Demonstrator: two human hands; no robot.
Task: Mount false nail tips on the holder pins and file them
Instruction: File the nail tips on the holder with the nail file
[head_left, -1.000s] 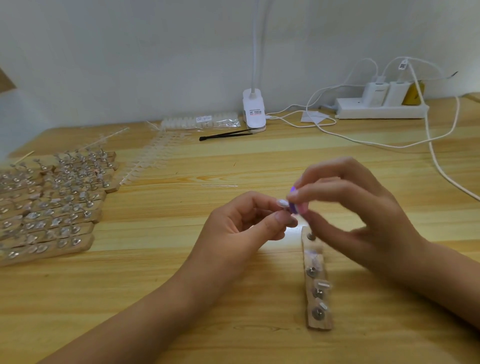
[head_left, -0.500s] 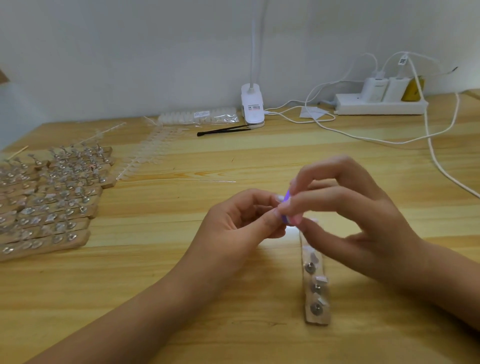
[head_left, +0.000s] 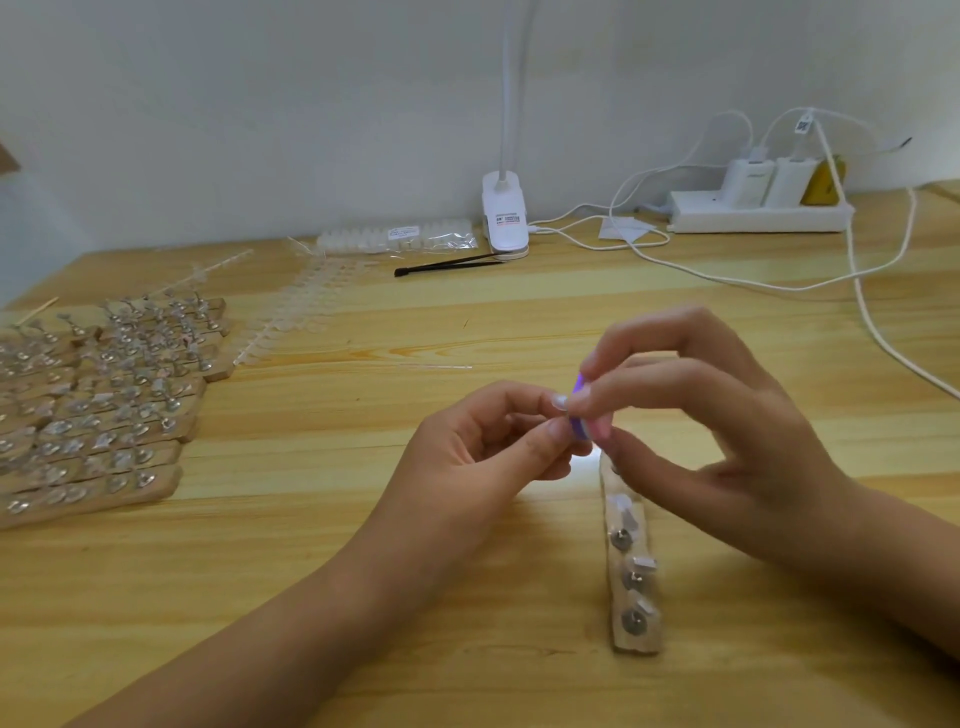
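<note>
Both of my hands meet above the middle of the pale wooden table (head_left: 260, 545). My left hand (head_left: 483, 447) is curled, thumb and forefinger pinching a small, pale nail tip (head_left: 560, 401). It is so tiny and glossy in this view that I can only say it seems to point right, toward the other hand. My right hand (head_left: 727, 431) grasps a little purple file (head_left: 579, 425) between thumb and forefinger, the other fingers arched loosely above. The file touches the tip, and its purple edge runs roughly up and down between my fingertips.

Just to the near side of my fingers lies the holder strip (head_left: 636, 642), a narrow bar of raw light wood. Its long axis runs near to far, and the far end is hidden under my right hand. Round-headed metal pins (head_left: 635, 621) stand along it in a row, each with a small pale pad beside it.

Well off to the left, many more wooden strips (head_left: 93, 457) lie side by side, crowded with shiny mounted tips. Farther off are clear plastic sprues of tips (head_left: 291, 317), a crinkled clear bag (head_left: 400, 240), black tweezers (head_left: 447, 262), a white clip lamp (head_left: 505, 215) and a white power strip (head_left: 758, 217) with cables by the wall.
</note>
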